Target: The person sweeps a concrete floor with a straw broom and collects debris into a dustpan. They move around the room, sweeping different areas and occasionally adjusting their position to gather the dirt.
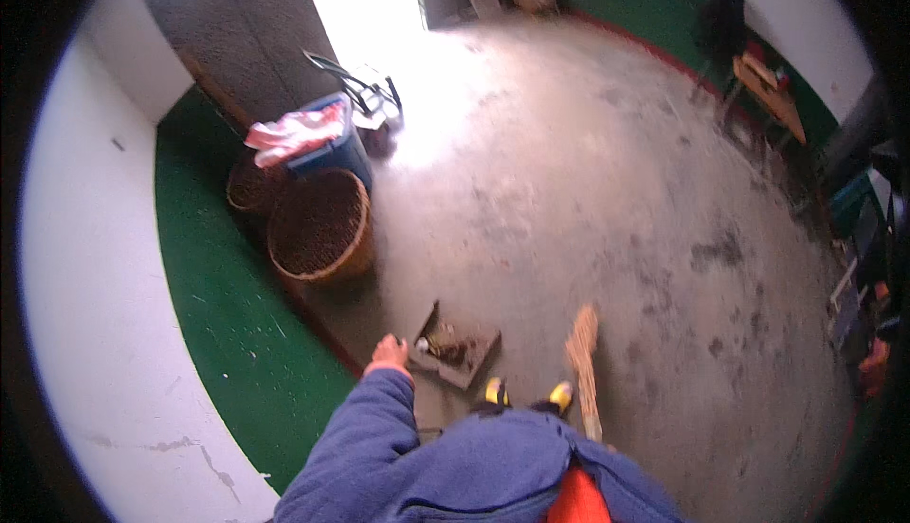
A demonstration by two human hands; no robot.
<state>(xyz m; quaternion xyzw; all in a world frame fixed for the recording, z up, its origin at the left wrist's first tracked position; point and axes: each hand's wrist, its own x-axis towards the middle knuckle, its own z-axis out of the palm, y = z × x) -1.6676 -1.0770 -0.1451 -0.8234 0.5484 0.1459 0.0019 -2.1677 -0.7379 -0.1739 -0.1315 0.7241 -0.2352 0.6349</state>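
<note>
My left hand (389, 354) is closed around the dark end of a handle beside a dustpan (455, 373). The dustpan lies in front of my feet, with dark debris and a small whitish thing in it. A straw broom (584, 352) extends forward to the right of my feet, its bristles pointing away from me. Only a sliver of my right hand (610, 446) shows at the broom's near end, by the blue sleeve; the rest is hidden.
Left of the dustpan, a large woven basket (366, 238) full of dark granules stands by a smaller basket (234, 196) and a blue bin (334, 157) topped with a red-and-white bag. A folding chair (362, 93) is near the bright doorway; a wooden table (771, 100) stands along the right wall.
</note>
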